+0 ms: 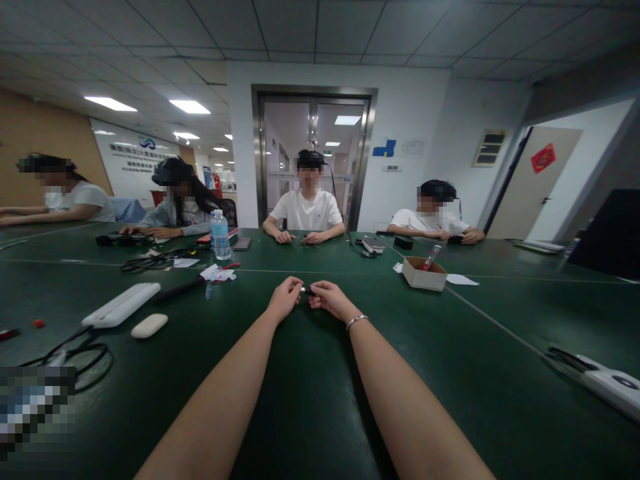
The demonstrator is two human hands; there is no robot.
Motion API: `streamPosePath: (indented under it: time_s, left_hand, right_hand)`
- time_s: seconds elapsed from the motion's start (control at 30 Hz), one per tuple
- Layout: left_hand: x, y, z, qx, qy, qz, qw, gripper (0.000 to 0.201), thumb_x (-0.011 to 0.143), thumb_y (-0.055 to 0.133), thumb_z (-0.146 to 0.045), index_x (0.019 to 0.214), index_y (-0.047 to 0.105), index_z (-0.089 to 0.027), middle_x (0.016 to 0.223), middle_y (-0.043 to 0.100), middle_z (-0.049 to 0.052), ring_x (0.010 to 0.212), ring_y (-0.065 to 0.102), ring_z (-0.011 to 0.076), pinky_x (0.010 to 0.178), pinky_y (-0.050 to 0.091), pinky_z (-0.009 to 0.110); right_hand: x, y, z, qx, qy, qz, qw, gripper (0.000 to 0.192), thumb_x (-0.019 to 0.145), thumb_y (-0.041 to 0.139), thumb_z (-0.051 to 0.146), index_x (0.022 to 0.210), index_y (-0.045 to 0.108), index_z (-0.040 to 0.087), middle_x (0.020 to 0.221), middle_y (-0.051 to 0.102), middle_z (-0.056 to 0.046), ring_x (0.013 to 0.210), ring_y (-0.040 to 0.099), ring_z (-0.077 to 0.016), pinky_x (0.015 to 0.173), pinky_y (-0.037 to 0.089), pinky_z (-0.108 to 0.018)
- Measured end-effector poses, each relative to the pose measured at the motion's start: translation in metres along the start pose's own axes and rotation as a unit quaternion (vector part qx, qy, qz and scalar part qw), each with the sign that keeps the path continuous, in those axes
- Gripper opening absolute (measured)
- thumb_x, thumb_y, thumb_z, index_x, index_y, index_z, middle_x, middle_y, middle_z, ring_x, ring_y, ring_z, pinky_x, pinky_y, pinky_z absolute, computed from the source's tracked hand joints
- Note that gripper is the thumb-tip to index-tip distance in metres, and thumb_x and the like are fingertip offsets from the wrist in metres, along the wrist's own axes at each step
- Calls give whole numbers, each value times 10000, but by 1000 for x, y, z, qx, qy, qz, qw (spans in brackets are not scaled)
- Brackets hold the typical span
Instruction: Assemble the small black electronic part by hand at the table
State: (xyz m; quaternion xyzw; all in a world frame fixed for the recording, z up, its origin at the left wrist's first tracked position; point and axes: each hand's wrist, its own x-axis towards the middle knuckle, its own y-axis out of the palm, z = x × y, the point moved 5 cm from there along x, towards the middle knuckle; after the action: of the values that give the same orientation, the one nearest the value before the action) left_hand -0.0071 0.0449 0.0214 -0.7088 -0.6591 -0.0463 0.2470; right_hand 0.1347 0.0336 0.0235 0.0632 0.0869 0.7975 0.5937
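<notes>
My left hand [285, 300] and my right hand [330, 300] meet above the green table [310, 400], fingertips nearly touching. Between them is a small black piece with a shiny silver end [307, 291], too small for me to tell its kind. The fingers of my right hand pinch its dark part. At the silver end, the thumb and fingers of my left hand are closed. My fingers cover much of the piece.
On the left lie a white power strip-like device [123, 305], a white rounded case [149, 326] and black cables [95, 360]. A water bottle [220, 235] stands beyond. To the right are a small open box [425, 273] and a white device [610, 383]. Several people sit around.
</notes>
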Motion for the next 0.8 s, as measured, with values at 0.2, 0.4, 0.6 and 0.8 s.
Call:
streamPosePath:
  time_s: [0.2, 0.4, 0.6, 0.8]
  left_hand:
    - [-1, 1, -1, -9, -21, 14, 1000, 315, 807, 421, -461, 819, 534, -168, 523, 525, -32, 426, 496, 95, 453, 385, 202]
    - [-1, 5, -3, -83, -42, 42, 995, 250, 784, 478, -405, 848, 506, -165, 566, 570, -11, 473, 550, 107, 466, 391, 195]
    - [-1, 8, 0, -94, -65, 56, 992, 277, 793, 477, -423, 853, 504, -153, 597, 604, 17, 477, 577, 117, 454, 382, 193]
    - [1, 9, 4, -91, -85, 51, 991, 235, 826, 441, -376, 832, 502, -149, 609, 610, 22, 479, 587, 119, 443, 377, 190]
  right_hand:
    - [0, 1, 1, 15, -10, 22, 1000, 154, 790, 634, 151, 882, 512, 140, 563, 589, -12, 484, 597, -124, 493, 513, -233]
    - [1, -1, 1, 15, -5, 0, 1000, 119, 804, 620, 159, 875, 527, 142, 541, 579, -9, 469, 590, -125, 483, 512, -239]
    - [-1, -2, 1, 33, -9, 7, 999, 162, 763, 665, 154, 858, 534, 141, 585, 592, -16, 497, 599, -130, 486, 516, -247]
    - [2, -5, -2, 26, -4, 8, 1000, 147, 778, 641, 127, 879, 535, 135, 582, 600, -28, 504, 605, -129, 498, 516, -236]
